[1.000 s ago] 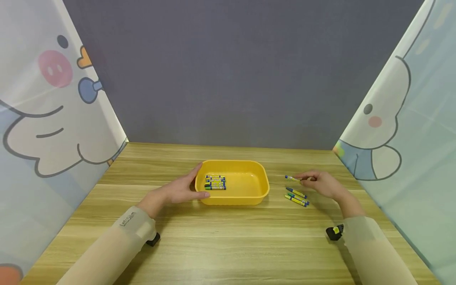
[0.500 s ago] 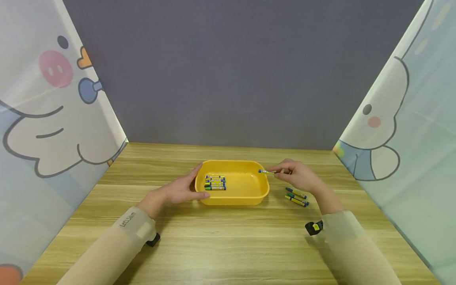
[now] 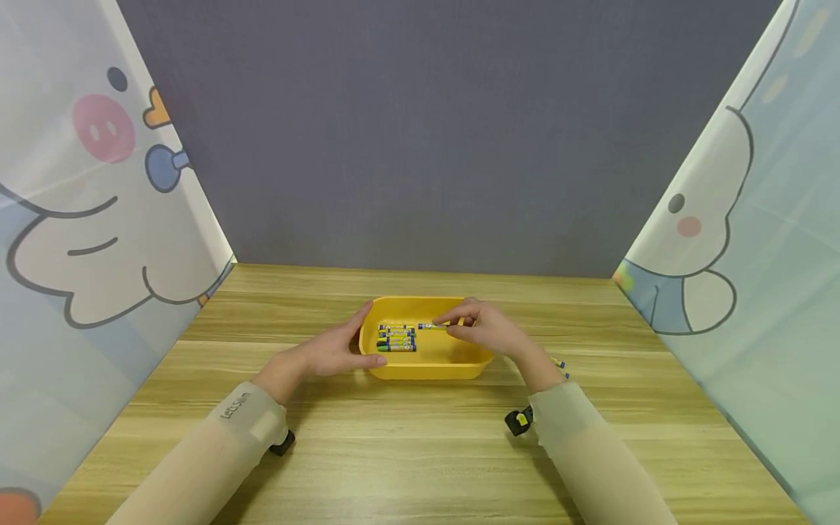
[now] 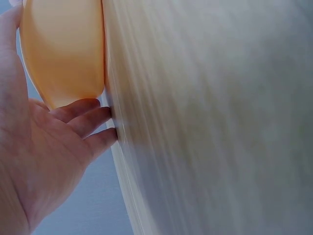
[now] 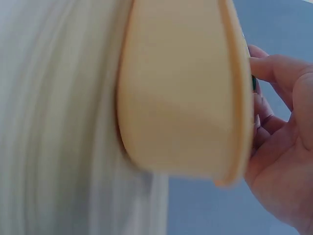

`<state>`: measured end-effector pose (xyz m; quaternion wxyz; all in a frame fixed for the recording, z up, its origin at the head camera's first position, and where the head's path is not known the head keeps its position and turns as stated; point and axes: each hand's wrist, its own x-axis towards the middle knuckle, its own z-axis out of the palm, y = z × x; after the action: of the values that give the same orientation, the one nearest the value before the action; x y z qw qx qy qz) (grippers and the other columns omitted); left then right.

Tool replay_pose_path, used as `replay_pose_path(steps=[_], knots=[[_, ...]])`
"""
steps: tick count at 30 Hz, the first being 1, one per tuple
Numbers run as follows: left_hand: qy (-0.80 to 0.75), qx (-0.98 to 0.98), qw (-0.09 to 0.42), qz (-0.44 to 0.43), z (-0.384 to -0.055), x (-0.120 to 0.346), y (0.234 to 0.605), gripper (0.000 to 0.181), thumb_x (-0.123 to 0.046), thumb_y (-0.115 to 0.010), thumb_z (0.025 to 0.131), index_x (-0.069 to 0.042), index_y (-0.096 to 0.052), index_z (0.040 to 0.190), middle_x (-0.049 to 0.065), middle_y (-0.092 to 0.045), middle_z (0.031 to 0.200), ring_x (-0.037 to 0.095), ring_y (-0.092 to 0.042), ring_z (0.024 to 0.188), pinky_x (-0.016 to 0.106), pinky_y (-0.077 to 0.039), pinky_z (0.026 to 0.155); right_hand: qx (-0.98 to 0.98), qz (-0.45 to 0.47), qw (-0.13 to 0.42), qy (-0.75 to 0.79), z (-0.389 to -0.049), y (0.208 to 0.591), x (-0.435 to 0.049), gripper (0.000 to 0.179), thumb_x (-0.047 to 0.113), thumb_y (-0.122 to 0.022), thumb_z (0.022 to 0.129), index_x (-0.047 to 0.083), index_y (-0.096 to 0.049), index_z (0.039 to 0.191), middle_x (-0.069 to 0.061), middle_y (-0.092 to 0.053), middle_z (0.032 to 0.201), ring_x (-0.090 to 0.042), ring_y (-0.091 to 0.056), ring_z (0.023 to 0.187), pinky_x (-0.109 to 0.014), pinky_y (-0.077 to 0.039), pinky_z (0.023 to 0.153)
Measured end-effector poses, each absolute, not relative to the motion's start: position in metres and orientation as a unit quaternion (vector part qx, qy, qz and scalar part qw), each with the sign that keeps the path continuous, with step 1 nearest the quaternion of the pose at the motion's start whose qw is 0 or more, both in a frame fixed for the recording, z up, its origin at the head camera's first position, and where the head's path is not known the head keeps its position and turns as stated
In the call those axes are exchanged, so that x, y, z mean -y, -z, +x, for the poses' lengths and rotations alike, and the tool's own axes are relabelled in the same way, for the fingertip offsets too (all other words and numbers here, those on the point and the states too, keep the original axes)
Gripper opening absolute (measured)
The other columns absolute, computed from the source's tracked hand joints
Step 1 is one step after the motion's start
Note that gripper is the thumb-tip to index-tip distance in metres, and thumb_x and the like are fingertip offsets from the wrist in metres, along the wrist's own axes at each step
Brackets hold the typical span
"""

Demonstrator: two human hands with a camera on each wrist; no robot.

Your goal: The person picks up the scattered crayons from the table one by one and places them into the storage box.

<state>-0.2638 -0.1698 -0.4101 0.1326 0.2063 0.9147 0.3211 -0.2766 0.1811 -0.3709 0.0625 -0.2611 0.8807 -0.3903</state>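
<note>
A yellow plastic basin (image 3: 426, 370) stands on the wooden table. At its left end my left hand (image 3: 332, 350) holds it, thumb along the front rim and index finger at the back corner; the left wrist view shows the other fingers against the end wall (image 4: 68, 54). Inside lies a row of several crayons (image 3: 397, 339) in yellow and blue wrappers, one with a green tip. Over the middle of the basin, my right hand (image 3: 484, 328) pinches one crayon (image 3: 429, 327) between thumb and fingers, its blue end pointing left. In the right wrist view the basin wall (image 5: 181, 93) hides most of that crayon.
More crayons (image 3: 558, 362) lie on the wooden table (image 3: 394, 452) right of the basin, mostly hidden behind my right wrist. A dark grey panel (image 3: 420, 146) rises at the back, with cartoon-printed sheets (image 3: 695, 219) at both sides.
My right hand has carried the crayon left from the table, across the basin's right rim and in over its middle. My left hand has stayed at the basin's left end.
</note>
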Motion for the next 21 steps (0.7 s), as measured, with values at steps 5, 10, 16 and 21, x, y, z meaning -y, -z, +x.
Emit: replay_pose_path(steps=[5,10,16,21], knots=[[-0.318,-0.915,0.132,0.209,-0.264,0.17,0.411,0.131,-0.075,-0.076,0.091,-0.02,0.005,0.178,0.024,-0.033,0.177,0.037,-0.053,0.151,0.059,-0.04,0.128,-0.874,-0.27,0.067,0.399,-0.282,0.385,-0.154,0.024,0.015,-0.071,0.105,0.019,-0.085,0.124,-0.005,-0.074,0.112,-0.015,-0.048,0.071,-0.026,-0.043,0.064],[-0.316,-0.916,0.131,0.208,-0.263,0.17,0.411,0.131,-0.076,-0.076,0.091,-0.021,0.004,0.179,0.023,-0.034,0.177,0.038,-0.053,0.151,0.061,-0.04,0.127,-0.878,-0.276,0.063,0.385,-0.283,0.396,-0.131,0.024,0.015,-0.071,0.105,0.019,-0.085,0.123,-0.005,-0.078,0.115,-0.013,-0.053,0.073,-0.025,-0.047,0.066],[-0.319,-0.915,0.128,0.21,-0.263,0.171,0.412,0.13,-0.075,-0.076,0.091,-0.02,0.004,0.179,0.023,-0.035,0.177,0.039,-0.052,0.152,0.061,-0.039,0.127,-0.871,-0.274,0.08,0.4,-0.282,0.398,-0.114,0.026,0.013,-0.069,0.105,0.019,-0.085,0.124,-0.004,-0.08,0.123,-0.011,-0.049,0.063,-0.025,-0.045,0.06],[-0.32,-0.915,0.123,0.215,-0.264,0.172,0.413,0.13,-0.074,-0.076,0.092,-0.019,0.004,0.178,0.022,-0.036,0.177,0.038,-0.051,0.153,0.061,-0.039,0.128,-0.876,-0.292,0.091,0.373,-0.287,0.405,-0.108,0.026,0.008,-0.069,0.103,0.016,-0.086,0.12,-0.005,-0.079,0.12,-0.011,-0.05,0.071,-0.025,-0.046,0.067]])
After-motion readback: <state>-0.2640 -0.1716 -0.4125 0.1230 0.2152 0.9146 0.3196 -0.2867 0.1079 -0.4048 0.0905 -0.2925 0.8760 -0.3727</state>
